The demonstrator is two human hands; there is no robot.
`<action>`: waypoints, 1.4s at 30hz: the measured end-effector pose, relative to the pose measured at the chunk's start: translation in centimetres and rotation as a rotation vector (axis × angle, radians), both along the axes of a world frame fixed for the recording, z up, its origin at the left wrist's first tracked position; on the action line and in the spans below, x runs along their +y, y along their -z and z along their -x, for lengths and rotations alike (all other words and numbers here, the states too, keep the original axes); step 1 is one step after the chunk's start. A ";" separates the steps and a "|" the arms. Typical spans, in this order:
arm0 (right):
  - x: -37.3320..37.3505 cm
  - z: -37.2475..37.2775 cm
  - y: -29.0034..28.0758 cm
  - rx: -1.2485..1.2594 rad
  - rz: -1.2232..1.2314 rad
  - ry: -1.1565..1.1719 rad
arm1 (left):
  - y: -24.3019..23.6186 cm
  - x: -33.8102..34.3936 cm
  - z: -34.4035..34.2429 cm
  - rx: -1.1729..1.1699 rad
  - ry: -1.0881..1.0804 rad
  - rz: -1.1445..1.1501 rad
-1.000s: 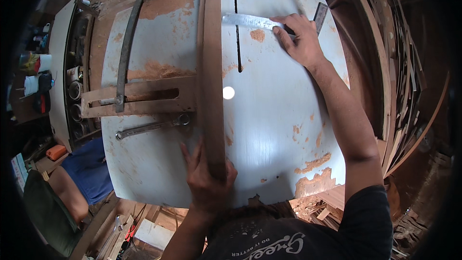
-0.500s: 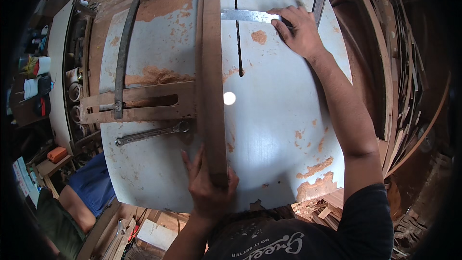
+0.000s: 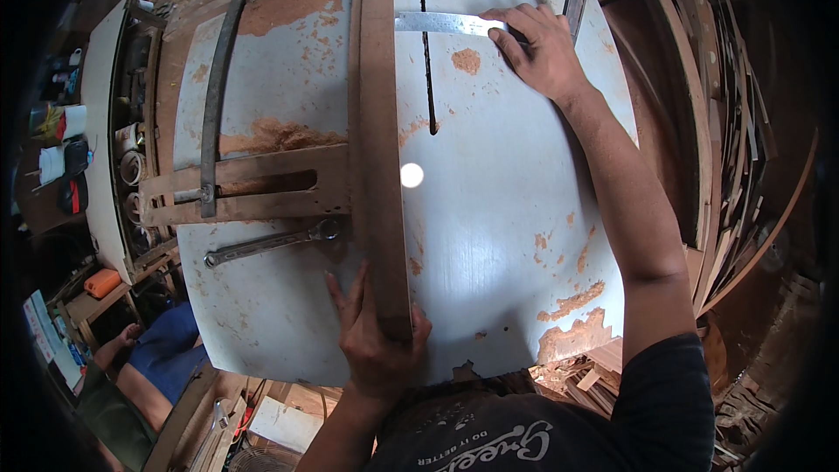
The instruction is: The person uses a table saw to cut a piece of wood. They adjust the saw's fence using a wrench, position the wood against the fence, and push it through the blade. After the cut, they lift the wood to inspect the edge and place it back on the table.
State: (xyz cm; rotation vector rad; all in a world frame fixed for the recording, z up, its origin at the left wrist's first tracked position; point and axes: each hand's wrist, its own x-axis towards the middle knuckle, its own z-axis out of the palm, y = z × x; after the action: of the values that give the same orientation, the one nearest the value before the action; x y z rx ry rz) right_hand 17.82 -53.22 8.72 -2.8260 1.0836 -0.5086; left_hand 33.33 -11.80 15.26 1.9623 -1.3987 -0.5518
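At six o'clock on the pale desk, the near end of a long wooden rail is clasped by the left hand, with the thumb on its right side and fingers on its left. Being stiff and probably fairly heavy, the rail is best taken by its two long sides. Between eight and nine o'clock a steel wrench is laid; beyond it, at nine, a slotted wooden arm is crossed by a dark metal strap. Farther off, toward twelve, a dark slit is bridged by the blade of a metal square, its tip seemingly set against the rail. At one o'clock the square is gripped by the right hand; light, rigid and perhaps slippery along the blade, it should be held most securely near its stock.
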 end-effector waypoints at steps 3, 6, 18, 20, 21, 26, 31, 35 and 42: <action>0.0 -0.1 0.0 0.013 -0.009 0.006 | -0.1 -0.1 0.1 0.012 -0.016 0.008; 0.1 -0.1 0.0 0.035 -0.023 0.023 | -0.1 -0.1 0.0 -0.002 0.005 0.008; 0.2 -0.2 -0.4 -0.007 -0.017 0.002 | -0.2 0.0 0.0 0.002 -0.003 0.005; 0.2 -0.1 -0.2 -0.033 -0.030 0.010 | 0.0 0.1 0.2 0.004 -0.020 0.001; 0.3 0.0 -0.3 -0.052 -0.026 0.010 | -0.1 0.0 0.2 -0.003 -0.020 0.000; 2.3 1.1 -1.4 -0.116 -0.080 0.037 | 0.8 0.3 0.2 -0.047 -0.019 0.020; 5.3 1.9 -2.3 -0.075 -0.096 -0.006 | 0.8 0.2 0.3 -0.048 -0.021 0.013; 5.0 1.6 -1.8 -0.046 -0.046 0.005 | 0.8 0.2 0.1 -0.041 -0.028 0.016; 4.2 1.3 -1.4 -0.032 -0.021 0.000 | 1.1 0.3 0.1 -0.075 -0.022 0.021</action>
State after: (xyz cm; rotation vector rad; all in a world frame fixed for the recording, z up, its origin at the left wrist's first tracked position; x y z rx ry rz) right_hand 16.54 -49.07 10.09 -2.7903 1.0762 -0.5380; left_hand 33.27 -11.46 14.13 1.9979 -1.4212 -0.4559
